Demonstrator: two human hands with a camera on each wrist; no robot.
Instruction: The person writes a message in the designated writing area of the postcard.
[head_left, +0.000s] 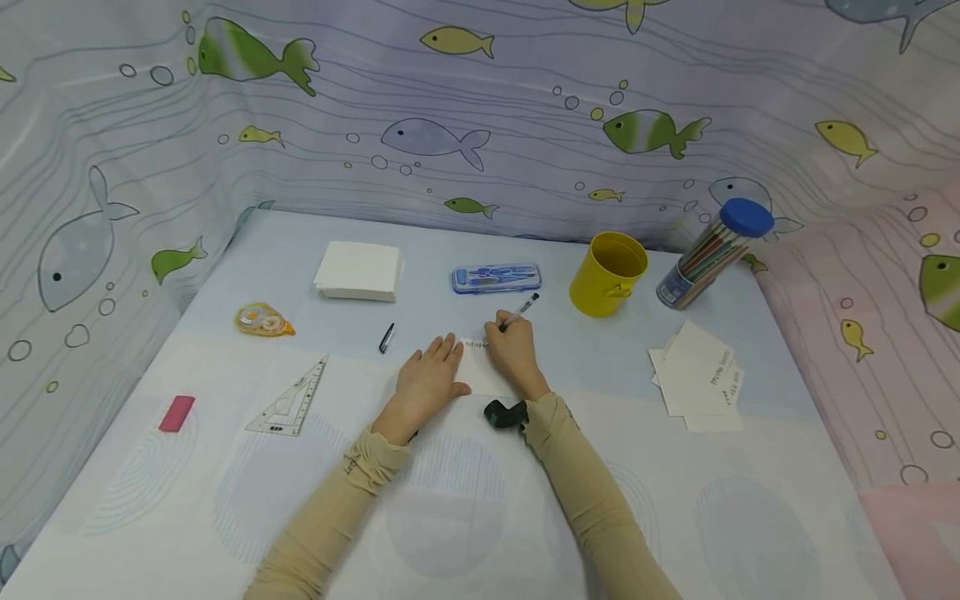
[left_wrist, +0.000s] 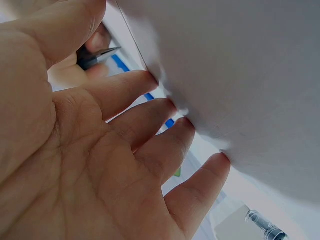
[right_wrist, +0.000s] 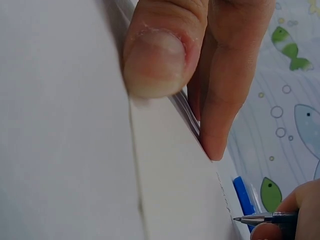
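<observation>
My right hand (head_left: 516, 354) grips a pen (head_left: 522, 309) with a clear barrel and dark end, tilted over a small cream card (head_left: 483, 377). In the right wrist view the pen's metal tip (right_wrist: 245, 219) is right at a line of small handwriting (right_wrist: 223, 190) along the card's far edge. My left hand (head_left: 427, 379) lies palm down at the card's left side, fingers straight and thumb on the card. Seen from the left wrist, its fingertips (left_wrist: 217, 162) press on the surface. Left of that hand lies a dark-tipped pen cap (head_left: 387, 338).
Behind are a stack of cream cards (head_left: 358, 271), a blue compass-set case (head_left: 497, 278), a yellow cup (head_left: 607, 275) and a leaning pencil tube (head_left: 712, 254). Written cards (head_left: 697, 375) overlap at right. Correction tape (head_left: 262, 320), a set square (head_left: 291, 400) and a pink eraser (head_left: 177, 413) lie left.
</observation>
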